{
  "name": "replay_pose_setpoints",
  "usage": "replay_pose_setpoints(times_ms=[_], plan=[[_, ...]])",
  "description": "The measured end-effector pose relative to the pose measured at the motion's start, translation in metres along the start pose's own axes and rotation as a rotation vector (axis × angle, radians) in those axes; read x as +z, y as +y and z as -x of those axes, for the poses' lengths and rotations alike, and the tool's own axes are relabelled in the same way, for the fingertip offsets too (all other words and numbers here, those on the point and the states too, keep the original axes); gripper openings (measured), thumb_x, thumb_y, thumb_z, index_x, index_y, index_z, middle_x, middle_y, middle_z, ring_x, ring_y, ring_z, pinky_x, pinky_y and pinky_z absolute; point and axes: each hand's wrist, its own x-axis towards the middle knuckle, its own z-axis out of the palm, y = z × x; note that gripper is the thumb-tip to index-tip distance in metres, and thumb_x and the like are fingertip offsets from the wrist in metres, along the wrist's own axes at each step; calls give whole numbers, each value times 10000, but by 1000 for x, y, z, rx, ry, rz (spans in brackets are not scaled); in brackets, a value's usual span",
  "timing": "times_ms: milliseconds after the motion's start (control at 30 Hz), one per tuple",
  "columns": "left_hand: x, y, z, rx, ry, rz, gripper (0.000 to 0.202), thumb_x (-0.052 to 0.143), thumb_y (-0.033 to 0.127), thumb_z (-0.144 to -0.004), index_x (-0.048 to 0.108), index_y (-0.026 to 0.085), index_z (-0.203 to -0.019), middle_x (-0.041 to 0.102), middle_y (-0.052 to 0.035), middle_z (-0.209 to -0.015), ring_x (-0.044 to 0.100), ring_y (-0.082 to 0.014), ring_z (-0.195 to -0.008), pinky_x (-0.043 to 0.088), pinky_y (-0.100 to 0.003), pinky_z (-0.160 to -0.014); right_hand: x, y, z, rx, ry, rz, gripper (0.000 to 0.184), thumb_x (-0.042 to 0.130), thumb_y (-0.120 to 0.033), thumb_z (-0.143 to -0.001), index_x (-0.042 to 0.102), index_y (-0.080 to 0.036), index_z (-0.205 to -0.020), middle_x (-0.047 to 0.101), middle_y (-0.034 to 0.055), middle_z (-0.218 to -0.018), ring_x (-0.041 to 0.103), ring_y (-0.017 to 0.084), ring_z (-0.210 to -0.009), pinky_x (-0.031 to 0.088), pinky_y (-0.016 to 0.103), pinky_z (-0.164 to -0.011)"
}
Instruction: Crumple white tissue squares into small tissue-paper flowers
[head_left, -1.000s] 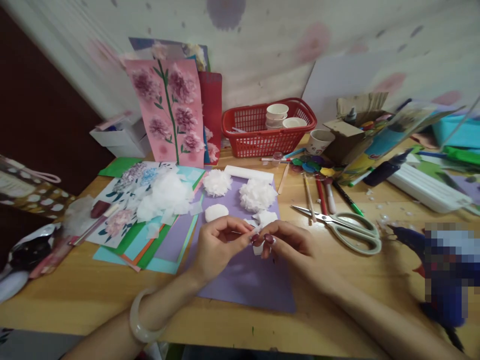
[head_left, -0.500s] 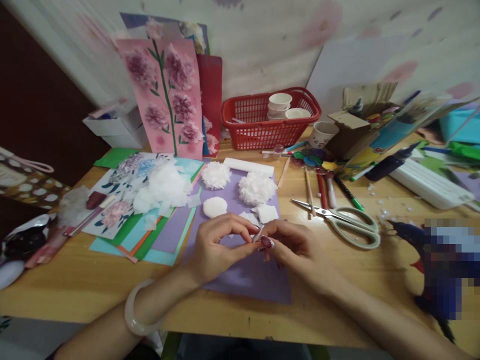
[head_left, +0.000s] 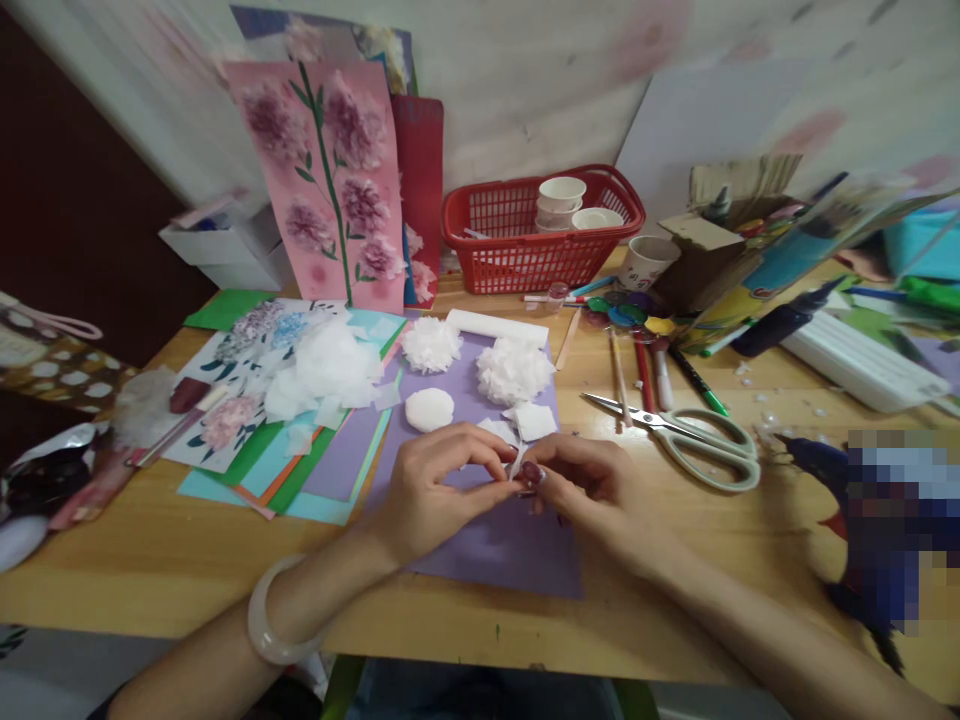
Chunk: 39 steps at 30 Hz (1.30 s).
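Note:
My left hand [head_left: 435, 490] and my right hand [head_left: 585, 490] meet over a purple paper sheet [head_left: 502, 545] on the wooden table. Both pinch a small white piece of tissue paper [head_left: 516, 462] between thumb and fingertips. Just beyond the hands lie small white tissue squares [head_left: 534, 421], a flat white tissue disc [head_left: 430, 409] and two fluffy white tissue flowers [head_left: 432, 345] [head_left: 515, 370]. A pale bangle [head_left: 268, 620] sits on my left wrist.
Scissors [head_left: 694, 438] lie right of my hands, with pens [head_left: 652, 372] behind them. A red basket [head_left: 540, 235] holds paper cups at the back. Coloured paper and loose tissue [head_left: 322, 370] lie left. A pink flower picture [head_left: 330, 180] leans on the wall.
My hands have stayed together on the tissue piece, with the fingers shifting slightly. The view has tipped down a little, so the table things sit higher in the frame.

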Motion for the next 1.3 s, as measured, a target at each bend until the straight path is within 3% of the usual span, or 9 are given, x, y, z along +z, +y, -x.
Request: replay_pose_setpoints(times_ms=[300, 433, 533, 733, 967, 1133, 1300], plan=[[0, 0, 2, -16, -42, -15, 128, 727, 119, -718, 624, 156, -653, 721, -61, -781, 684, -144, -728, 566, -244, -697, 1, 0, 0, 12, 13, 52, 209, 544, -304, -856, 650, -147, -766, 607, 21, -601, 530, 126, -530, 372, 239, -483], [2, 1, 4, -299, -31, 220, 155, 766, 146, -665, 637, 154, -750, 720, -50, -806, 697, -155, -759, 587, -253, -731, 1, 1, 0, -13, 32, 38, 210, 541, -317, -870, 645, -157, -783, 599, 14, -632, 524, 119, -542, 369, 230, -476], [4, 2, 3, -494, -41, 375, 157, 701, 170, -714, 661, 147, -863, 732, -56, -840, 709, -157, -771, 596, -246, -723, 0, 2, -1, -32, 43, 29, 191, 534, -295, -880, 640, -162, -792, 586, -1, -622, 511, 107, -539, 373, 216, -474], [7, 1, 0, -517, 47, 256, 87, 622, 147, -704, 699, 130, -741, 739, -60, -778, 700, -148, -711, 586, -211, -654, 1, 5, -1, -32, 44, -23, 126, 527, -220, -883, 624, -168, -821, 602, -7, -660, 526, 91, -562, 406, 195, -507], [5, 0, -3, -597, 84, 222, 120, 600, 177, -693, 691, 131, -756, 728, -55, -765, 685, -154, -704, 565, -216, -631, 2, 8, -3, 2, 91, -137, 108, 526, -195, -881, 592, -175, -798, 592, -19, -670, 509, 74, -540, 399, 188, -508], [2, -4, -3, -638, 99, 272, 90, 608, 186, -702, 662, 132, -750, 689, -40, -739, 651, -147, -697, 531, -222, -632, 1, 8, -4, 64, 139, -248, 161, 548, -297, -873, 579, -171, -778, 548, -32, -574, 487, 90, -515, 395, 195, -476], [-2, -12, -5, -695, 121, 475, 54, 617, 181, -712, 648, 145, -737, 668, -20, -771, 617, -125, -706, 502, -211, -635, -2, 10, -7, 81, 175, -332, 122, 532, -254, -848, 561, -175, -760, 542, -40, -556, 469, 90, -502, 386, 203, -480]])
